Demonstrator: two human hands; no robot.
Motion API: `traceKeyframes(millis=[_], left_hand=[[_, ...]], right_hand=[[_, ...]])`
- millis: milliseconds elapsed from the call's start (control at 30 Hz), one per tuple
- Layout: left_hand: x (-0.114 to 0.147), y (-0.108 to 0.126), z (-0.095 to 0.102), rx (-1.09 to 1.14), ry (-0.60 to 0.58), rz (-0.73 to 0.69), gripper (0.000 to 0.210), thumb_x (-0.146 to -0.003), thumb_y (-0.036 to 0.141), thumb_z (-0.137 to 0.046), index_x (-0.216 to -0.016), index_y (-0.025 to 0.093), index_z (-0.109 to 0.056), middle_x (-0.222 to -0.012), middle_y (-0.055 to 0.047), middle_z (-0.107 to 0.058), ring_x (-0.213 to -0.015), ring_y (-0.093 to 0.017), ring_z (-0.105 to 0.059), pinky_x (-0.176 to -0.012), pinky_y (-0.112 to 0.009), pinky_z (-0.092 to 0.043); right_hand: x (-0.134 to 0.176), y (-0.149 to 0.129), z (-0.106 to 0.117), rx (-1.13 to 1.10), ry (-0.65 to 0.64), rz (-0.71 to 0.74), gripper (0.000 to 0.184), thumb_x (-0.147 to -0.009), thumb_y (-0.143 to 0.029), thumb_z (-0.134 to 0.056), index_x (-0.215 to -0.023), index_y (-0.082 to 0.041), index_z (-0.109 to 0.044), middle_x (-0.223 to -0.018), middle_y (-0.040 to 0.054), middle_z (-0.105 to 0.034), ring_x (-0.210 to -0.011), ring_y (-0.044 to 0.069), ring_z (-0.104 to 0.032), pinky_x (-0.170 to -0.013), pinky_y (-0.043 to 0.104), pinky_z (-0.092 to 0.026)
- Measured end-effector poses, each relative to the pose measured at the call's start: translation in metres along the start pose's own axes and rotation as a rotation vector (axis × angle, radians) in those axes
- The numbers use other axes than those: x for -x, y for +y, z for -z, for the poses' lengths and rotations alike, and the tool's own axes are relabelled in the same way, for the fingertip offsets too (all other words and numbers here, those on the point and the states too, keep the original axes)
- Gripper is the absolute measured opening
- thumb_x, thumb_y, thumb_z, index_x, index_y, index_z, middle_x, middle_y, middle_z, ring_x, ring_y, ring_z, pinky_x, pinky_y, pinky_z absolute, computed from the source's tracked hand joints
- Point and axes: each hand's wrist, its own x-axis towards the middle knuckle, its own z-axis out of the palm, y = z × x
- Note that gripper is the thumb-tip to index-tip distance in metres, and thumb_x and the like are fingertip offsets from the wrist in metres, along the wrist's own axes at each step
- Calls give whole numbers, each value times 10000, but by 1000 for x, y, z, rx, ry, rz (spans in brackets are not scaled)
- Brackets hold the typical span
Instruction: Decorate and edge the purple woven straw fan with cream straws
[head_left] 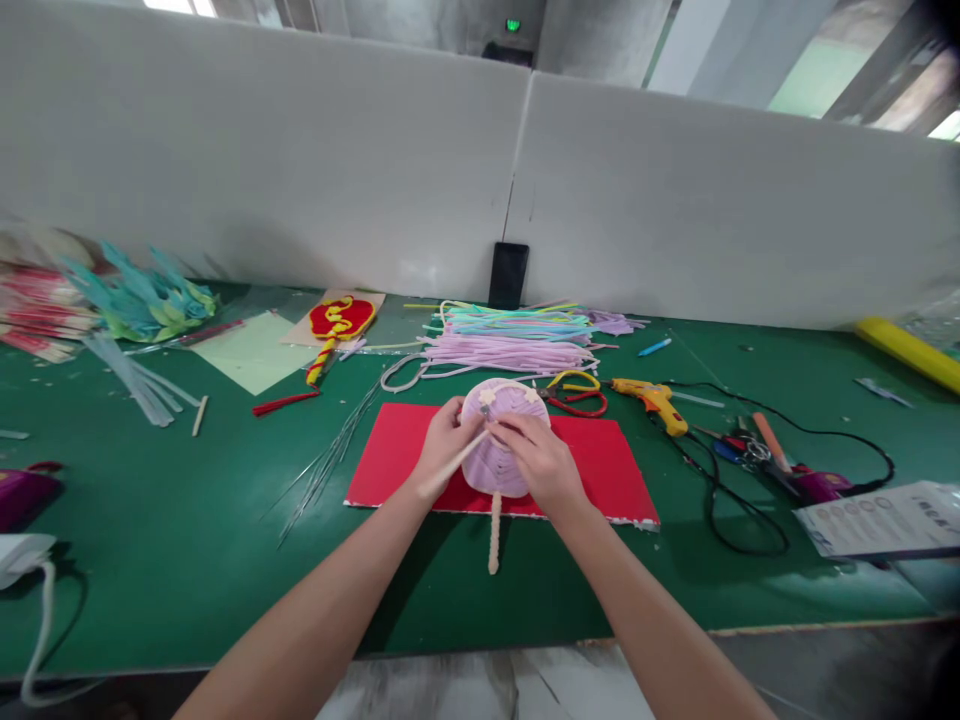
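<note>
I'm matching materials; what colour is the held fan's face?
Mainly pale purple: the fan's face, in the head view.

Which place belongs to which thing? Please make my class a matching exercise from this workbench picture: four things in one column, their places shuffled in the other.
Things
1. Lilac fan
2. Black phone
3. Glue gun
4. Tasselled fan

Places
A. By the far right corner of the red board
B. Lying left of the pastel stems
C. In the left hand, with the right hand over its front
D. Propped up at the white partition

Right pairs
1-C
2-D
3-A
4-B
</note>
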Motion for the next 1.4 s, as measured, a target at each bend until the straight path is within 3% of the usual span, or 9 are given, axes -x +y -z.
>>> traceKeyframes(millis=[200,400,567,667,767,900,1000,1400], left_hand=[[-1,0,2,32,-63,-6,231,-691,347,-628,-800,157,-554,-722,24,-566,-698,-137,-536,-643,-237,-424],[2,4,3,90,-188,6,392,-615,339,-713,-917,152,-549,-811,1,-600,-772,-165,-569,-687,-267,-458],[1,5,4,116,-178,7,416,-600,296,-726,-943,151,-542,-855,-10,-613,-813,-180,-574,-719,-282,-460],[0,5,6,140,-148,1,430,-602,286,-724,-968,153,-541,-911,-21,-615,-861,-191,-571,-746,-290,-458],[-2,3,7,167,-120,-5,449,-593,275,-727,-983,154,-539,-949,-32,-615,-895,-199,-567,-765,-296,-459],[-6,-2,7,201,-93,-8,447,-579,268,-735,-964,149,-543,-940,-33,-616,-886,-194,-567,-773,-301,-458],[-7,-5,6,226,-87,-6,442,-590,268,-733,-971,147,-543,-946,-29,-612,-884,-183,-567,-789,-300,-453],[-3,-6,2,266,-168,28,525,-612,285,-742,-1084,149,-557,-1110,-95,-626,-1049,-266,-552,-884,-381,-439]], right_hand=[[3,7,4,-57,-7,1,332,-895,-115,-386,-1057,-226,-653,-1015,78,-647,-957,178,-591,-829,309,-510],[8,15,-2,-215,60,-91,308,-890,-128,-398,-1024,-216,-661,-1038,81,-650,-988,178,-594,-880,338,-503],[7,18,0,-255,268,-286,230,-849,-182,-516,-1023,-251,-649,-1129,64,-613,-1068,191,-567,-957,377,-458],[6,28,3,-323,362,-496,359,-772,-271,-627,-1128,-241,-585,-1271,96,-512,-1151,237,-504,-941,419,-457],[8,40,2,-652,248,-695,517,-724,-328,-667,-1206,-219,-515,-1220,119,-557,-1058,233,-572,-860,391,-502],[9,42,-2,-945,59,-691,722,-650,-316,-730,-1299,-229,-424,-1166,93,-608,-1056,236,-583,-909,394,-469],[9,35,-3,-869,29,-665,631,-628,-305,-745,-1216,-237,-526,-1214,65,-584,-1121,243,-538,-954,382,-431],[7,34,-1,-693,113,-728,355,-682,-334,-676,-1010,-200,-650,-975,40,-682,-860,199,-628,-795,328,-497]])
